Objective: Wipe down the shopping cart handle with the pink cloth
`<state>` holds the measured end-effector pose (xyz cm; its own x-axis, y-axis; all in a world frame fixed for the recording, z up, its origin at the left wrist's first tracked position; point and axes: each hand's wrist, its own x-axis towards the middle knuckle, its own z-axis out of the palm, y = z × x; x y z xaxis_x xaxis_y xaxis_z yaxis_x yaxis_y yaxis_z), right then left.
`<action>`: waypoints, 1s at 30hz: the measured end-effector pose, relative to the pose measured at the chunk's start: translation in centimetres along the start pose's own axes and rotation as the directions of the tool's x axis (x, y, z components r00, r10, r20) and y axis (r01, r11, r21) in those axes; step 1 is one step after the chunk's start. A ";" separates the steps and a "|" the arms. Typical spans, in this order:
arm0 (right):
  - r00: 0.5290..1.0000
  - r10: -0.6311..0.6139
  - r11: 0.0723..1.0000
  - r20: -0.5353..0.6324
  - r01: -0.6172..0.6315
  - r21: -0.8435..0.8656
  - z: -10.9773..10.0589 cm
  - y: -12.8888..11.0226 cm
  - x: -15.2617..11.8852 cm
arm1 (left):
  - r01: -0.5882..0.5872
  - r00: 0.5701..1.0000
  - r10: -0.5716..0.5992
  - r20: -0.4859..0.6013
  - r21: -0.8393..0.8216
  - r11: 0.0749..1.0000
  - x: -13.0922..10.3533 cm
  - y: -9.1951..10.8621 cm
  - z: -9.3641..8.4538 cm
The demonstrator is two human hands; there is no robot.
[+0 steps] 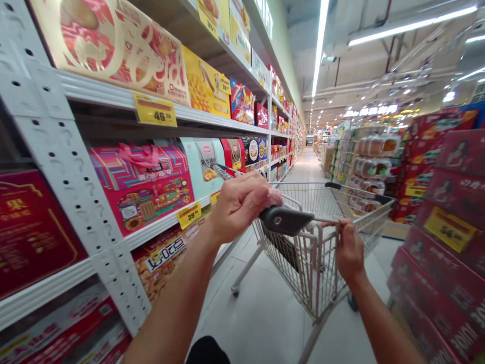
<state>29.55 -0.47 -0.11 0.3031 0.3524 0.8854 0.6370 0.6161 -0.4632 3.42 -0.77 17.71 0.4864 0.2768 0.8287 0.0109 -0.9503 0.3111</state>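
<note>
A shopping cart (322, 227) is held by both hands at its push bar, and it serves here as the landmark. The left hand (238, 205) is clenched over the bar's left end, beside the dark plastic handle cap (286, 220), fingers wrapped over the top so that the push can be steered from that side. The right hand (348, 250) is closed around the cart's frame lower down, just right of the cap, apparently so that the cart is kept from swinging. The wire basket (341, 202) is seen ahead of the hands; nothing can be made out inside it.

To the left of the cart, close alongside, a shelf unit (94, 242) is stocked with gift boxes (147, 189) set face-out, so that their fronts are read from the aisle; yellow price tags (154, 110) are clipped to the shelf edges below them. To the right of the cart, red cartons (450, 242) are stacked in a block. Beyond the cart, the aisle floor (306, 164) is left open.
</note>
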 end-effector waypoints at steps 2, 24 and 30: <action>0.996 0.026 1.000 -0.090 -0.026 0.000 -0.8 -1.9 1.1 | -0.051 0.999 0.049 0.021 0.076 0.996 0.4 0.3 1.5; 0.977 -0.215 0.914 0.009 0.204 -0.352 1.3 -8.6 9.2 | 0.229 0.968 -0.248 -0.046 0.570 0.789 5.3 -9.0 3.8; 0.971 -0.206 0.950 -0.122 0.169 -0.262 1.1 -7.8 9.2 | 0.367 0.918 -0.380 -0.110 0.596 0.714 5.1 -12.2 0.1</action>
<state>26.62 -1.27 11.63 0.2492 0.1289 0.9598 0.8424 0.4601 -0.2805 5.88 12.23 18.11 0.3466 0.6313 0.6938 0.7068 -0.6620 0.2492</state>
